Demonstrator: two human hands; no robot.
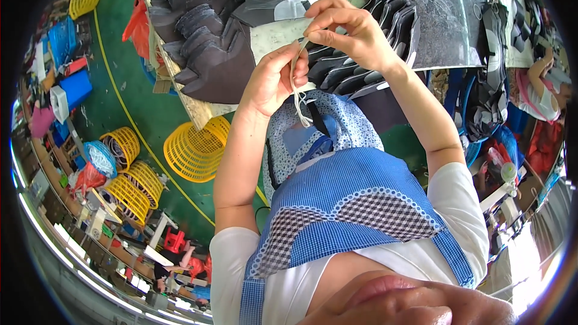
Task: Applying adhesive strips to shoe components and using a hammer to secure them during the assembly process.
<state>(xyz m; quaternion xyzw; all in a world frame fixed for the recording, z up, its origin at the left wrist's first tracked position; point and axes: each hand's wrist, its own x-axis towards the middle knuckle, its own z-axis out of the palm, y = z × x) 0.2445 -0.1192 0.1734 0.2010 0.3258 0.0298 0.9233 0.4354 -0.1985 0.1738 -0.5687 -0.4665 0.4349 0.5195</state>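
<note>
Tabletop (205,111) carries stacked dark shoe pieces (205,36). Green floor (129,93) holds yellow baskets (195,150). Left hand (271,81) and right hand (352,30) fingers pinch a pale cord (299,99).

Dark cut pieces (211,54) crowd the table (192,105) – green floor (150,114) left open, yellow baskets (195,150) below

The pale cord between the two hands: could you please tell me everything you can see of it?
The pale cord is thin, whitish and limp, like string or narrow tape. Its upper end is pinched by the right hand; it runs down past the left hand, whose fingers curl against it. Below that, loose ends hang in a small loop over the blue apron. It is held in the air, in front of stacked dark shoe pieces. Whether it is knotted cannot be told.
</note>
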